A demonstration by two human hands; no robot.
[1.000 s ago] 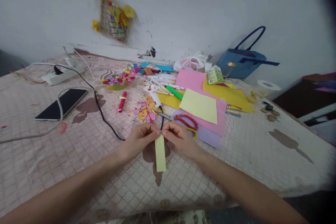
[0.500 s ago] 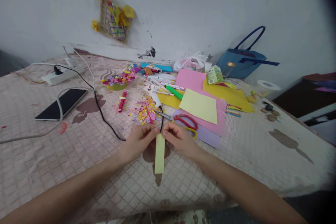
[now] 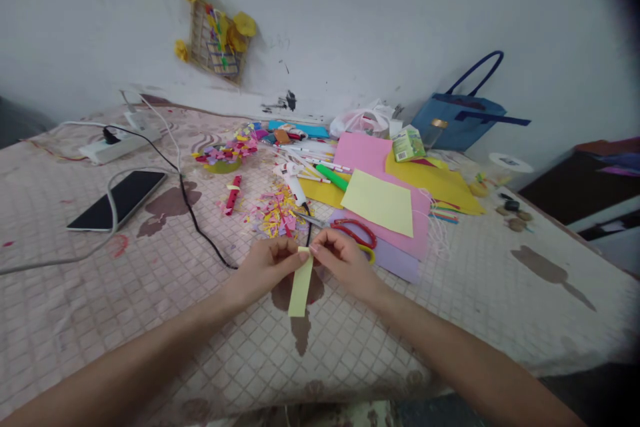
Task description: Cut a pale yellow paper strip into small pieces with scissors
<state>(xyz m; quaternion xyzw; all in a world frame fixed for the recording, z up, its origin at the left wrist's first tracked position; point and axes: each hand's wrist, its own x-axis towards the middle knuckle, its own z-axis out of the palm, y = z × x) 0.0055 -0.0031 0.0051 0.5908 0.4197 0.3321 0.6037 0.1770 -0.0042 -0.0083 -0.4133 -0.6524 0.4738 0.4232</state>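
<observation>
A pale yellow paper strip (image 3: 300,290) hangs down from between my two hands, its top end pinched by both. My left hand (image 3: 267,263) is closed, thumb and fingers on the strip's upper left edge. The thumb and fingertips of my right hand (image 3: 345,263) close on its upper right corner. Just beyond the hands lie scissors with red and yellow handles (image 3: 357,230), partly behind my right hand. A heap of coloured paper scraps (image 3: 280,212) and a white glue gun (image 3: 294,185) lie farther back.
Sheets of pale yellow paper (image 3: 380,200), pink paper (image 3: 363,150) and purple paper (image 3: 397,260) overlap on the right. A dark tablet (image 3: 120,200) lies left, with a black cable (image 3: 195,217) and a power strip (image 3: 120,145). A blue bag (image 3: 457,121) stands by the wall.
The strip has tilted, its lower end swinging left and up, and its top now shows above my left thumb. Both hands stay in nearly the same place.
</observation>
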